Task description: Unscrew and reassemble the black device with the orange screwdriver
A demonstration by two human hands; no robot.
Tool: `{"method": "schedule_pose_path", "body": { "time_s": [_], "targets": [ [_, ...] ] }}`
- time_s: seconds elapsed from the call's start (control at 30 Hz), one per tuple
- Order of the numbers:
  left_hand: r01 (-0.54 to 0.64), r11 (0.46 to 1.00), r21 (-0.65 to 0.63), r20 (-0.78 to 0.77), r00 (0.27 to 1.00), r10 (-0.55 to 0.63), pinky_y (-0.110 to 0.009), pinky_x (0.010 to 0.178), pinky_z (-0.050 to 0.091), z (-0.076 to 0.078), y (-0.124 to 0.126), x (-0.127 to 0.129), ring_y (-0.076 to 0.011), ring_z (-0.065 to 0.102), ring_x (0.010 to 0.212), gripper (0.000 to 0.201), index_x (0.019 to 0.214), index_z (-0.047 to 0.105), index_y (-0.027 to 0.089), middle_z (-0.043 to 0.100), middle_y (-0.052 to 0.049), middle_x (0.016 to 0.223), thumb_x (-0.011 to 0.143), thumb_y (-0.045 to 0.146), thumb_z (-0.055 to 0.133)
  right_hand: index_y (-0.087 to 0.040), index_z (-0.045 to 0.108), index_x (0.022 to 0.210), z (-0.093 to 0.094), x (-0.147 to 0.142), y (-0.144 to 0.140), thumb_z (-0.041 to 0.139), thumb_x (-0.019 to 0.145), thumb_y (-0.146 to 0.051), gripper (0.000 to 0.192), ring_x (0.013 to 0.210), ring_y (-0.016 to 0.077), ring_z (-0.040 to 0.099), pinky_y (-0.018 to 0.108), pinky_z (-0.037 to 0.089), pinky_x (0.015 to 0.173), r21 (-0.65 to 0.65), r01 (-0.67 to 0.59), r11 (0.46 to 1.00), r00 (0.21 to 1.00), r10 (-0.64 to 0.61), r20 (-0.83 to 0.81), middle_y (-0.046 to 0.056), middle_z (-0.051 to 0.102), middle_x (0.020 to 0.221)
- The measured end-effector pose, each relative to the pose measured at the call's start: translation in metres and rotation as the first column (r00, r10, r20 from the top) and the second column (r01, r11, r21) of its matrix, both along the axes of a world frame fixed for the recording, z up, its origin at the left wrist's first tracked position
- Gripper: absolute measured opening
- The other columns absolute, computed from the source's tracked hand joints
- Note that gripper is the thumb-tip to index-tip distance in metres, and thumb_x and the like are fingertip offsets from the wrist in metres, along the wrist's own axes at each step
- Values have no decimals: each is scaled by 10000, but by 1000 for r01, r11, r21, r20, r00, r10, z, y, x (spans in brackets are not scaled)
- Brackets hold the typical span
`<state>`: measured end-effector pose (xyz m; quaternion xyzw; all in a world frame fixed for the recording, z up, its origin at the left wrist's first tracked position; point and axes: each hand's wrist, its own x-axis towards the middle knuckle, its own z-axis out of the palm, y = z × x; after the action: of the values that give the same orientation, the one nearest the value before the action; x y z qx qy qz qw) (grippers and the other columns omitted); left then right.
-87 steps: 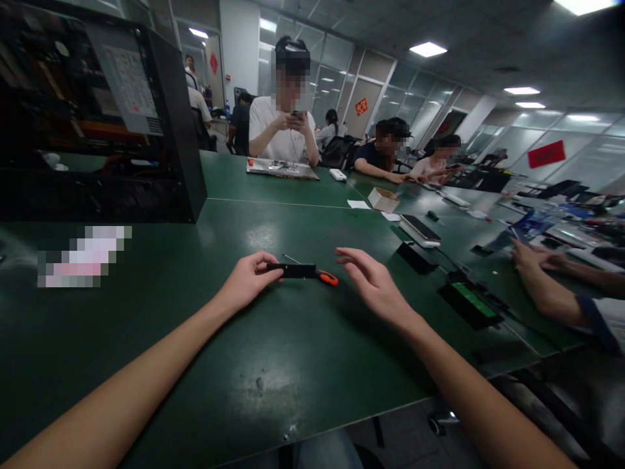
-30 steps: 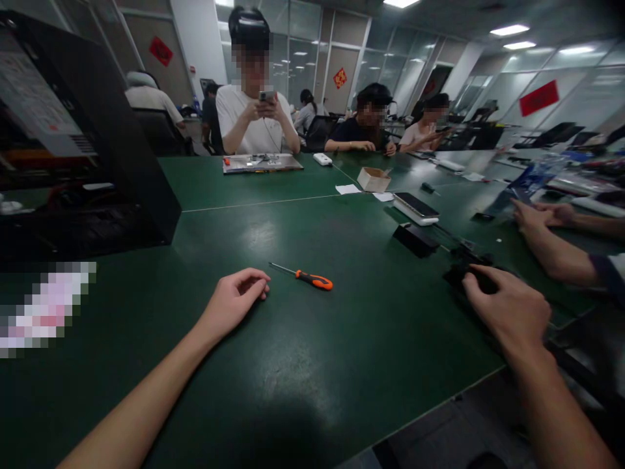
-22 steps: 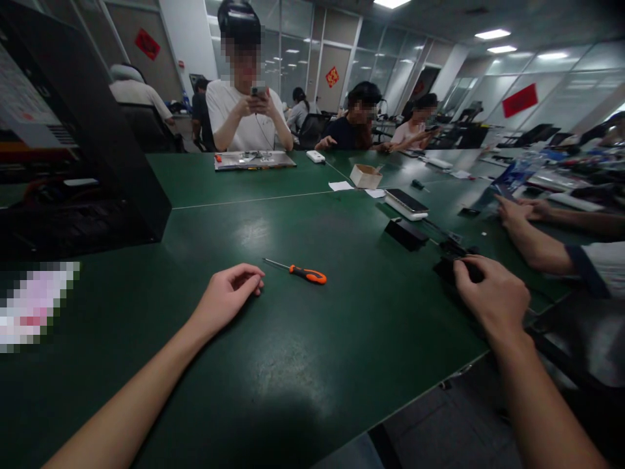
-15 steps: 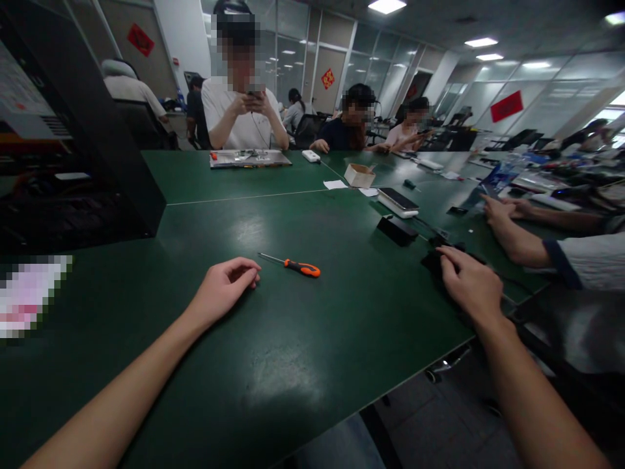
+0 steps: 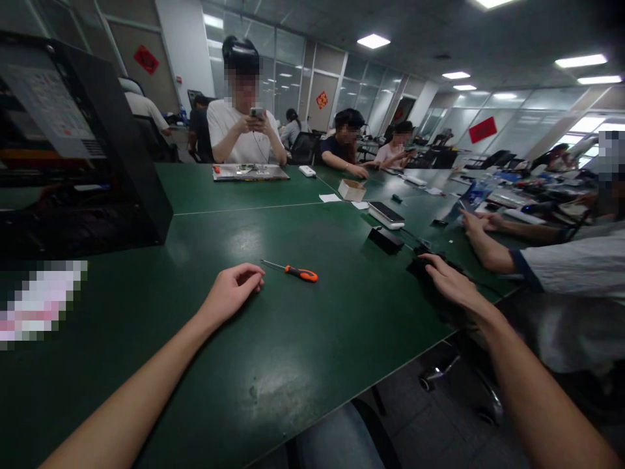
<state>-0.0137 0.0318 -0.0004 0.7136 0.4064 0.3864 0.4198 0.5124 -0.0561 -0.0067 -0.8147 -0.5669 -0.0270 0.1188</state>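
My left hand (image 5: 235,286) rests on the green table (image 5: 273,345), its fingers loosely curled toward the thumb with nothing seen in them. Just beyond its fingertips lies a screwdriver (image 5: 300,273) with an orange and black handle; the metal shaft points left, toward the hand. Over on the right, my right hand (image 5: 446,281) lies with fingers stretched out on top of a dark black item (image 5: 418,266). The hand covers most of that item, so its kind cannot be made out.
A black computer case (image 5: 131,156) stands at the left. Beyond my right hand are a small black box (image 5: 385,240), a phone on a white box (image 5: 387,215) and an open carton (image 5: 351,190). One co-worker (image 5: 247,130) sits opposite; another's forearm (image 5: 498,251) rests at the right.
The head view has shifted, so the scene sits a little lower and the right side has moved left. My right hand's fingers look more flattened over the black item. The left hand and screwdriver stay put.
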Motion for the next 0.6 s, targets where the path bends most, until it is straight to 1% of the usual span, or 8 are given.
{"method": "schedule_pose_path", "body": {
  "time_s": [0.1, 0.2, 0.27, 0.33, 0.4, 0.5, 0.6],
  "targets": [
    [-1, 1000, -3, 14, 1000, 1, -314, 698, 534, -2, -2, -3, -189, 677, 691, 273, 929, 698, 156, 715, -45, 766, 860, 410, 625, -206, 553, 1270, 4, 4, 4, 308, 966, -414, 443, 1048, 290, 702, 432, 548, 861, -2, -60, 998, 998, 60, -25, 138, 692, 1255],
    [13, 1000, -3, 12, 1000, -13, -318, 696, 530, -3, -5, -7, -192, 676, 687, 282, 931, 697, 158, 716, -44, 767, 861, 421, 623, -208, 589, 1094, 10, 4, 10, 380, 939, -498, 389, 1003, 298, 698, 438, 535, 901, -5, -166, 986, 986, 166, -34, 136, 716, 1137],
    [25, 1000, 5, -7, 1000, -25, -319, 699, 527, -2, -6, -8, -194, 677, 691, 277, 929, 700, 164, 721, -43, 774, 860, 420, 622, -217, 584, 1002, 13, 4, 14, 400, 918, -517, 362, 1028, 300, 687, 434, 524, 942, 6, -231, 973, 972, 231, -43, 140, 714, 1118],
    [24, 1000, 18, -38, 999, -24, -323, 707, 524, -1, -7, -9, -201, 682, 703, 265, 924, 707, 168, 728, -43, 776, 861, 410, 617, -226, 578, 1002, 15, 4, 18, 366, 923, -495, 352, 1081, 290, 673, 424, 519, 971, 30, -276, 961, 959, 277, -56, 140, 704, 1166],
    [19, 999, 28, -62, 998, -18, -329, 718, 524, 0, -8, -9, -212, 693, 724, 254, 915, 716, 172, 739, -44, 777, 865, 398, 612, -237, 592, 1024, 14, 5, 21, 345, 925, -487, 365, 1076, 281, 678, 426, 524, 974, 43, -312, 949, 947, 314, -67, 125, 713, 1162],
    [18, 999, 40, -81, 997, -15, -331, 722, 527, 1, -10, -8, -227, 711, 755, 243, 914, 727, 185, 752, -42, 784, 872, 391, 606, -252, 635, 945, 10, 8, 25, 364, 917, -514, 378, 983, 283, 692, 431, 537, 945, 41, -365, 930, 927, 367, -72, 101, 738, 1037],
    [13, 999, 49, -93, 996, -9, -324, 708, 526, 2, -12, -8, -227, 711, 749, 246, 920, 736, 191, 758, -42, 796, 877, 391, 601, -253, 642, 862, 5, 14, 30, 350, 922, -533, 408, 925, 288, 688, 432, 549, 907, 29, -384, 923, 920, 385, -78, 104, 732, 971]
  ]
}}
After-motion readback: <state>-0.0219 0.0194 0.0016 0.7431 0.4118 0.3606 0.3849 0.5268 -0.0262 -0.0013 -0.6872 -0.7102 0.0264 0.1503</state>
